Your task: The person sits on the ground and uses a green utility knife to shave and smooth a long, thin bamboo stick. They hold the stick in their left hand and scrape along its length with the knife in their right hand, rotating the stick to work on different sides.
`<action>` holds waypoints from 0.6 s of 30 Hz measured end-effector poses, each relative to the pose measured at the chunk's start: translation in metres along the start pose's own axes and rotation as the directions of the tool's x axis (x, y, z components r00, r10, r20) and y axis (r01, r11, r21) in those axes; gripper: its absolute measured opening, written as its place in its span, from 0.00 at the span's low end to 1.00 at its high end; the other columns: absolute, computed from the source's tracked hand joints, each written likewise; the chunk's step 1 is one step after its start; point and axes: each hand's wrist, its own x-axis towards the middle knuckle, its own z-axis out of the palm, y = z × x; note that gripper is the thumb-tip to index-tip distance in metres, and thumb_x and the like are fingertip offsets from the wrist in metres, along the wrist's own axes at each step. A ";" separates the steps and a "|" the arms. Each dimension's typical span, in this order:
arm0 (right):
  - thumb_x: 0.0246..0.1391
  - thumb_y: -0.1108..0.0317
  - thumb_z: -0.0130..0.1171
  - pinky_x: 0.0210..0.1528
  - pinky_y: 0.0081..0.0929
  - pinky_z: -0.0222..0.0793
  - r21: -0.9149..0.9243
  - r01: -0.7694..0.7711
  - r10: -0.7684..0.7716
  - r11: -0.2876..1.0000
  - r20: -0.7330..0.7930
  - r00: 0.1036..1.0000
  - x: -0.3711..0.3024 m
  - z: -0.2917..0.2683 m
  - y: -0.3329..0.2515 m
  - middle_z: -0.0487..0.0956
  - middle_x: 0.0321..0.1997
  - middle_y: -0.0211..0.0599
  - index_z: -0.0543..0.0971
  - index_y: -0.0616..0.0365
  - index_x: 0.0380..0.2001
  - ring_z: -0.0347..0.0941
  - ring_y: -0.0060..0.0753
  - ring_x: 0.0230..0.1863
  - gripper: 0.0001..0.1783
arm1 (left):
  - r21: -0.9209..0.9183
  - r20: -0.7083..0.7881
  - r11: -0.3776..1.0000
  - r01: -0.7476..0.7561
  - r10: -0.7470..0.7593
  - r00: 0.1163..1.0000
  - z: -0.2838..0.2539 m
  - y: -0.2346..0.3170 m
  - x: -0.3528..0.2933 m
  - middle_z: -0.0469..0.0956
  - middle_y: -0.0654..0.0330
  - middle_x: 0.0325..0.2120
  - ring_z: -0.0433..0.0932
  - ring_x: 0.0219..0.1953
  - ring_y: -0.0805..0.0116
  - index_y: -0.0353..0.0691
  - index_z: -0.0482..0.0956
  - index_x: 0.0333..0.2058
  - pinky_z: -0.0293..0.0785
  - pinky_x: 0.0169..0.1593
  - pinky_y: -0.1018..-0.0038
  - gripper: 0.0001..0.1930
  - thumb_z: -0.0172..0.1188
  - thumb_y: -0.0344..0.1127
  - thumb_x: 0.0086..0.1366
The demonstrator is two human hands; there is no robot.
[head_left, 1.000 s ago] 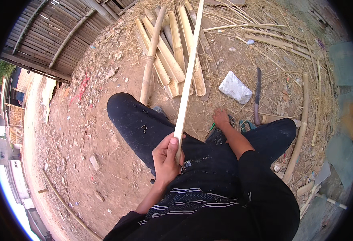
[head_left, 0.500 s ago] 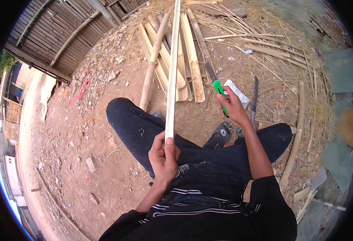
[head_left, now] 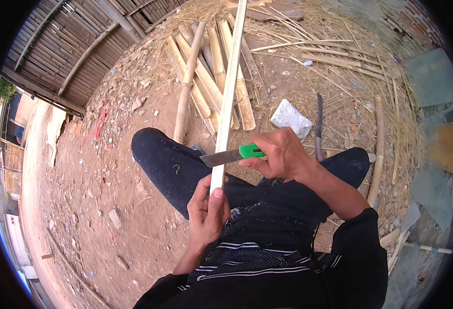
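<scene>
A long pale bamboo strip (head_left: 230,85) rises from my lap toward the far edge of the view. My left hand (head_left: 208,208) is closed round its near end, thumb on top. My right hand (head_left: 280,154) grips a box cutter (head_left: 251,151) by its green handle. The long dark blade lies across the strip a little beyond my left fingers, its tip sticking out past the strip's left edge. Whether the blade bites into the bamboo, I cannot tell. My right fingers cover part of the handle.
Split bamboo pieces (head_left: 198,87) lie in a pile beyond my knees. A white block (head_left: 291,119) rests right of it, beside a dark-bladed machete (head_left: 319,123). Thin strips (head_left: 340,51) are scattered at the far right. One bamboo pole (head_left: 378,149) lies by my right knee.
My right hand has swung the box cutter left and nearer, from beside the strip to across it. The strip's far end has tilted right. The white block now shows fully.
</scene>
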 end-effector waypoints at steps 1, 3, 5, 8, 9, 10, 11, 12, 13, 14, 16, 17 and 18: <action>0.51 0.43 0.58 0.15 0.37 0.62 -0.038 -0.011 0.010 0.999 -0.026 1.000 0.000 0.001 0.000 0.72 0.11 0.42 0.74 0.59 0.22 0.71 0.45 0.12 0.26 | -0.006 -0.006 1.000 0.006 -0.006 1.000 0.001 0.003 0.000 0.61 0.69 0.08 0.53 0.07 0.84 0.31 0.65 0.47 0.47 0.12 0.85 0.16 0.44 0.40 0.71; 0.54 0.45 0.55 0.16 0.37 0.61 -0.117 -0.041 0.031 0.992 -0.080 0.996 0.005 0.001 0.005 0.69 0.10 0.41 0.74 0.60 0.23 0.68 0.46 0.12 0.26 | -0.018 -0.012 1.000 0.020 -0.020 1.000 0.003 0.006 0.003 0.61 0.70 0.08 0.53 0.07 0.85 0.31 0.66 0.47 0.46 0.12 0.85 0.17 0.45 0.40 0.70; 0.57 0.45 0.51 0.16 0.37 0.60 -0.167 -0.339 0.308 0.926 -0.188 0.933 0.029 -0.006 0.035 0.68 0.09 0.41 0.76 0.61 0.25 0.67 0.45 0.10 0.26 | -0.043 -0.022 0.997 0.061 -0.062 0.998 0.007 0.003 -0.008 0.61 0.70 0.08 0.53 0.07 0.84 0.31 0.66 0.47 0.47 0.12 0.84 0.17 0.45 0.40 0.70; 0.60 0.40 0.44 0.13 0.32 0.62 -0.166 -0.393 0.347 0.904 -0.250 0.904 0.043 -0.020 0.059 0.67 0.05 0.37 0.76 0.61 0.19 0.64 0.35 0.07 0.33 | -0.047 -0.020 0.992 0.121 -0.122 0.992 0.008 -0.010 -0.017 0.61 0.69 0.09 0.54 0.07 0.84 0.31 0.67 0.46 0.48 0.13 0.84 0.16 0.45 0.40 0.70; 0.59 0.40 0.44 0.13 0.32 0.62 -0.152 -0.304 0.264 0.940 -0.239 0.934 0.039 -0.017 0.050 0.66 0.05 0.36 0.76 0.61 0.19 0.64 0.35 0.07 0.33 | -0.069 -0.010 0.991 0.113 -0.113 0.993 0.008 -0.009 -0.013 0.61 0.70 0.09 0.54 0.07 0.84 0.31 0.67 0.46 0.47 0.13 0.84 0.16 0.45 0.40 0.70; 0.59 0.40 0.44 0.13 0.31 0.62 -0.141 -0.201 0.170 0.969 -0.203 0.964 0.034 -0.010 0.041 0.66 0.05 0.36 0.76 0.61 0.19 0.64 0.34 0.07 0.33 | -0.100 -0.015 0.990 0.104 -0.106 0.994 0.009 -0.007 -0.012 0.60 0.70 0.09 0.53 0.07 0.84 0.31 0.67 0.46 0.47 0.13 0.84 0.16 0.45 0.40 0.70; 0.59 0.40 0.44 0.13 0.31 0.62 -0.132 -0.099 0.074 0.986 -0.180 0.981 0.029 -0.006 0.033 0.66 0.05 0.35 0.75 0.61 0.19 0.64 0.34 0.07 0.34 | -0.126 -0.009 0.988 0.091 -0.093 0.996 0.011 -0.005 -0.008 0.60 0.70 0.09 0.53 0.07 0.84 0.31 0.67 0.46 0.47 0.12 0.84 0.16 0.45 0.40 0.70; 0.59 0.40 0.44 0.13 0.31 0.62 -0.121 0.004 -0.023 0.993 -0.157 0.987 0.025 -0.004 0.029 0.66 0.05 0.35 0.75 0.61 0.18 0.64 0.34 0.07 0.34 | -0.119 -0.016 0.990 0.077 -0.079 0.997 0.012 -0.003 -0.006 0.60 0.70 0.09 0.53 0.07 0.84 0.31 0.67 0.45 0.47 0.12 0.84 0.16 0.46 0.40 0.70; 0.59 0.40 0.44 0.13 0.31 0.62 -0.112 0.043 -0.063 0.993 -0.180 0.982 0.023 -0.002 0.029 0.66 0.05 0.35 0.75 0.61 0.18 0.64 0.33 0.07 0.33 | -0.108 -0.019 0.992 0.064 -0.067 0.998 0.012 -0.003 -0.006 0.60 0.70 0.09 0.53 0.07 0.84 0.31 0.67 0.45 0.47 0.12 0.84 0.16 0.46 0.40 0.70; 0.59 0.40 0.44 0.13 0.31 0.62 -0.105 0.081 -0.101 0.991 -0.202 0.974 0.021 0.000 0.030 0.66 0.05 0.35 0.74 0.60 0.18 0.64 0.33 0.07 0.33 | -0.097 -0.022 0.994 0.052 -0.054 0.998 0.011 -0.002 -0.005 0.60 0.70 0.09 0.53 0.07 0.84 0.31 0.67 0.45 0.47 0.12 0.84 0.16 0.46 0.41 0.70; 0.59 0.40 0.45 0.12 0.31 0.61 -0.115 -0.028 0.001 0.993 -0.229 0.973 0.028 -0.002 0.038 0.66 0.05 0.34 0.74 0.60 0.18 0.63 0.32 0.06 0.33 | -0.070 -0.029 0.997 0.028 -0.031 0.999 0.010 -0.001 -0.007 0.61 0.70 0.09 0.53 0.07 0.84 0.31 0.66 0.45 0.47 0.12 0.84 0.16 0.45 0.40 0.70; 0.59 0.40 0.45 0.12 0.31 0.60 -0.138 -0.184 0.148 0.973 -0.235 0.961 0.039 -0.011 0.051 0.66 0.05 0.35 0.74 0.60 0.18 0.63 0.32 0.06 0.32 | -0.058 -0.029 0.998 0.027 -0.029 0.999 0.009 -0.001 -0.011 0.61 0.70 0.09 0.53 0.07 0.84 0.30 0.66 0.45 0.46 0.12 0.84 0.16 0.45 0.40 0.70; 0.59 0.40 0.46 0.12 0.31 0.60 -0.159 -0.335 0.292 0.929 -0.242 0.925 0.044 -0.016 0.060 0.66 0.05 0.35 0.74 0.59 0.18 0.63 0.32 0.06 0.32 | -0.048 -0.030 0.998 0.044 -0.046 0.999 0.009 -0.002 -0.017 0.61 0.70 0.09 0.53 0.07 0.84 0.30 0.66 0.45 0.46 0.12 0.84 0.16 0.45 0.40 0.70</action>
